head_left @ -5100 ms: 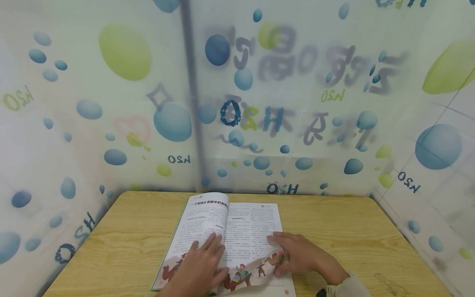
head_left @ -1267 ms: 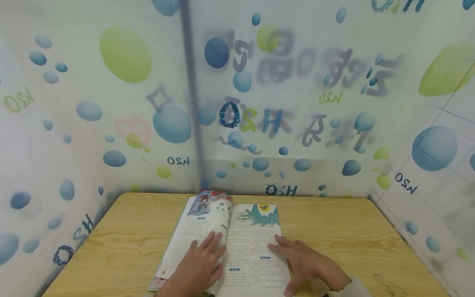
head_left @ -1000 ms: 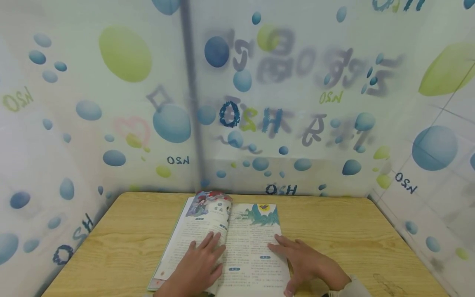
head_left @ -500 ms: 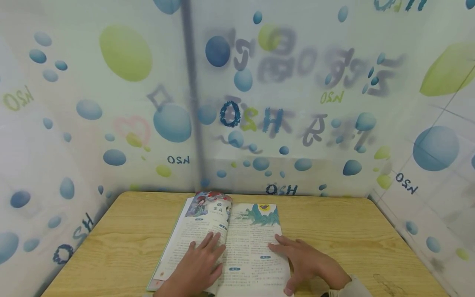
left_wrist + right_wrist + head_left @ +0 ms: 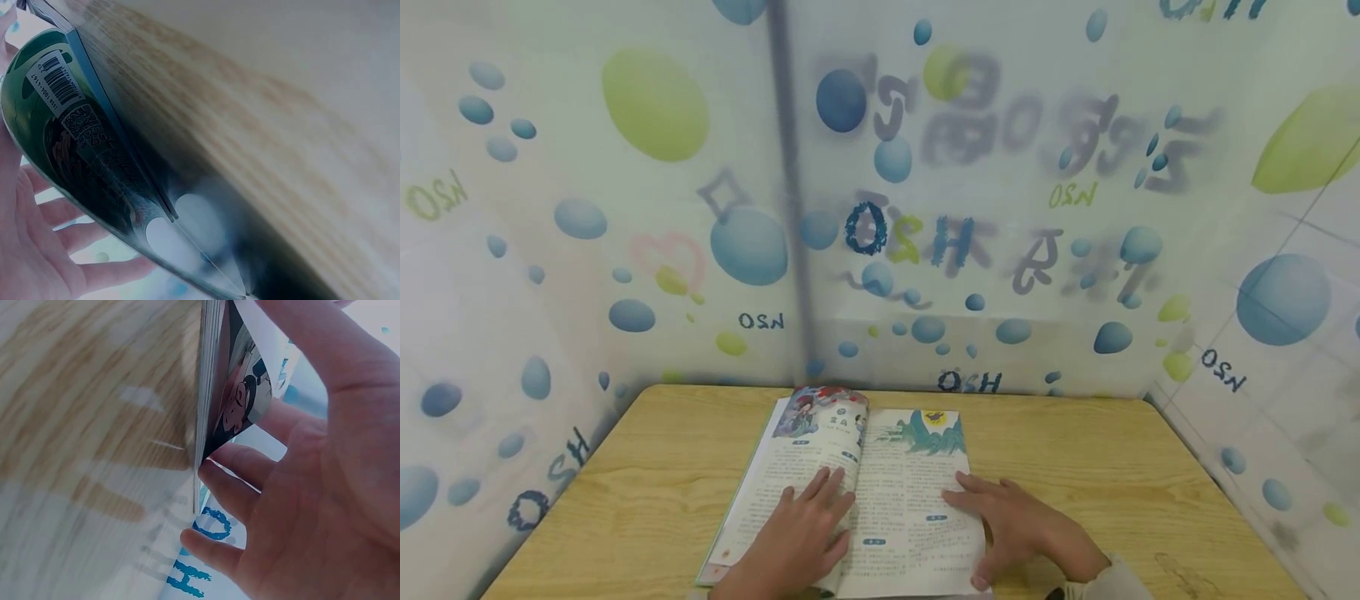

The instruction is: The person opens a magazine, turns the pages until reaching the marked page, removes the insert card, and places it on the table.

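Note:
An open magazine [image 5: 895,483] lies on the table, with a picture of teal mountains atop its right page and a colourful figure atop the curved left page. My left hand [image 5: 801,533] rests on the left page with fingers extended toward the fold. At the right edge is my right hand [image 5: 1022,525], fingers spread, thumb by the lower corner. In the right wrist view, a raised page [image 5: 247,394] with a drawn face on its underside stands away from the stack, against the fingers. The left wrist view shows the green back cover [image 5: 75,137] with a barcode, bowed upward.
The wooden table [image 5: 1112,467] extends on both sides of the magazine. Behind it and at both sides hang pale wall sheets [image 5: 835,292] printed with blue and green spots and mirrored lettering. A light sleeve [image 5: 1108,579] covers the right forearm.
The earlier spread with camel drawings has given way to this one with teal mountains. Over the last second, the right page's lower part has begun to bow; both hands stay nearly in place.

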Motion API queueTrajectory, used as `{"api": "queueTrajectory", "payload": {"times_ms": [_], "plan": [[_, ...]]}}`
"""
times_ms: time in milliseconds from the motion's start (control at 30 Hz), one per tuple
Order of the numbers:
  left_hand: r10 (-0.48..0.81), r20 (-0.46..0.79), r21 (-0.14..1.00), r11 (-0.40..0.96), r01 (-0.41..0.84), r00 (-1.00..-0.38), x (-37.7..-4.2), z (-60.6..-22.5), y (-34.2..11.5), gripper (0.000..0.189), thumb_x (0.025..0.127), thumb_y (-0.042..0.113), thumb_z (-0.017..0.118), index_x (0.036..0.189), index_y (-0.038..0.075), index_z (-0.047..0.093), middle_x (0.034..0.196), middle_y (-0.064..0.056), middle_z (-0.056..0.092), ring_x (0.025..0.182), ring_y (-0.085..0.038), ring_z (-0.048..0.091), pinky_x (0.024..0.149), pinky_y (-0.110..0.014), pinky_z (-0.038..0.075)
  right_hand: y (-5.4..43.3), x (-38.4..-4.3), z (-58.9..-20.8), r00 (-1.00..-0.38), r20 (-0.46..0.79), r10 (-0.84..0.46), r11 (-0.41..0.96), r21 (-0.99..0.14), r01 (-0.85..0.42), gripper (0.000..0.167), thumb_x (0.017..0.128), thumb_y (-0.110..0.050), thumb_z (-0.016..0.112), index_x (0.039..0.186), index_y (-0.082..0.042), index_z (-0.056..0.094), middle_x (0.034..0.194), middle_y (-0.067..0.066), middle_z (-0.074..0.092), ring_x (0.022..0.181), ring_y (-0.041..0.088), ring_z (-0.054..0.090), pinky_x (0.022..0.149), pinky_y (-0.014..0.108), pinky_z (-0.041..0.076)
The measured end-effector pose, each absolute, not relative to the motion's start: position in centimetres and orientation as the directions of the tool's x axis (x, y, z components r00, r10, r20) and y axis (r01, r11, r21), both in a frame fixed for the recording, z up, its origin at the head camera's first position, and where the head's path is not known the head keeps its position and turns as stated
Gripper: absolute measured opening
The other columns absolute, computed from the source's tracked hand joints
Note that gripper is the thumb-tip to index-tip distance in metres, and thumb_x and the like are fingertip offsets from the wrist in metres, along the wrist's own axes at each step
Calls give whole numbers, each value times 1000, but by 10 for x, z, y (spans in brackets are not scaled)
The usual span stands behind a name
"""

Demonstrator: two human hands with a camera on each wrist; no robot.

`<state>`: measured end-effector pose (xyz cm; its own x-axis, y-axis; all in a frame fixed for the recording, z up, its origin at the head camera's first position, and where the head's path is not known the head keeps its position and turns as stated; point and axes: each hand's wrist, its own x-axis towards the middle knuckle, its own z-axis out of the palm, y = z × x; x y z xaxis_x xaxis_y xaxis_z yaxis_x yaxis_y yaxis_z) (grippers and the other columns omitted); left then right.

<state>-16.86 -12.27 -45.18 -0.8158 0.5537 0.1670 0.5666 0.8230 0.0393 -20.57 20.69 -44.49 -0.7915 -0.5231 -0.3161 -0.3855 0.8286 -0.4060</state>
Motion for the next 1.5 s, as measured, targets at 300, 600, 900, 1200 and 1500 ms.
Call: {"api": "queueTrajectory", "payload": {"times_ms": [300, 600, 900, 1200, 1500], "plan": [[544, 167, 18, 832, 554, -823, -169, -451, -122, 40, 91, 35, 64, 124, 12, 67, 141, -16, 53, 130, -38, 51, 80, -64, 50, 204, -206, -439, -776, -267, -572, 797, -407, -447, 95, 63, -63, 83, 146, -28, 52, 156, 12, 39, 142, 38, 35, 109, 67, 26], [561, 209, -25, 822, 569, -801, -167, -452, -120, 39, 91, 36, 63, 122, 12, 67, 139, -16, 54, 128, -36, 52, 81, -59, 51, 204, -206, -439, -788, -273, -552, 807, -411, -423, 88, 67, -60, 83, 144, -28, 54, 155, 11, 41, 139, 37, 39, 106, 66, 31], [573, 226, -64, 816, 575, -788, -166, -453, -117, 39, 91, 39, 62, 120, 13, 68, 136, -14, 57, 125, -33, 55, 81, -58, 51, 200, -208, -437, -780, -170, -602, 764, -405, -501, 91, 71, -59, 82, 147, -22, 50, 154, 12, 42, 141, 37, 37, 107, 67, 29], [606, 205, 18, 783, 622, -768, -162, -448, -109, 60, 96, 67, 43, 120, 17, 68, 135, -11, 59, 125, -32, 55, 89, -59, 49, 197, -209, -437, -780, 27, -625, 726, -347, -594, 100, 72, -58, 81, 154, -22, 37, 159, 16, 32, 146, 39, 27, 109, 67, 25], [710, 255, -70, 690, 720, -656, -158, -444, -103, 62, 90, 71, 51, 119, 19, 69, 132, -7, 61, 119, -26, 59, 82, -49, 53, 195, -209, -436, -761, 149, -631, 706, -297, -643, 103, 73, -59, 80, 157, -25, 31, 160, 14, 29, 146, 36, 29, 108, 63, 30]]}}
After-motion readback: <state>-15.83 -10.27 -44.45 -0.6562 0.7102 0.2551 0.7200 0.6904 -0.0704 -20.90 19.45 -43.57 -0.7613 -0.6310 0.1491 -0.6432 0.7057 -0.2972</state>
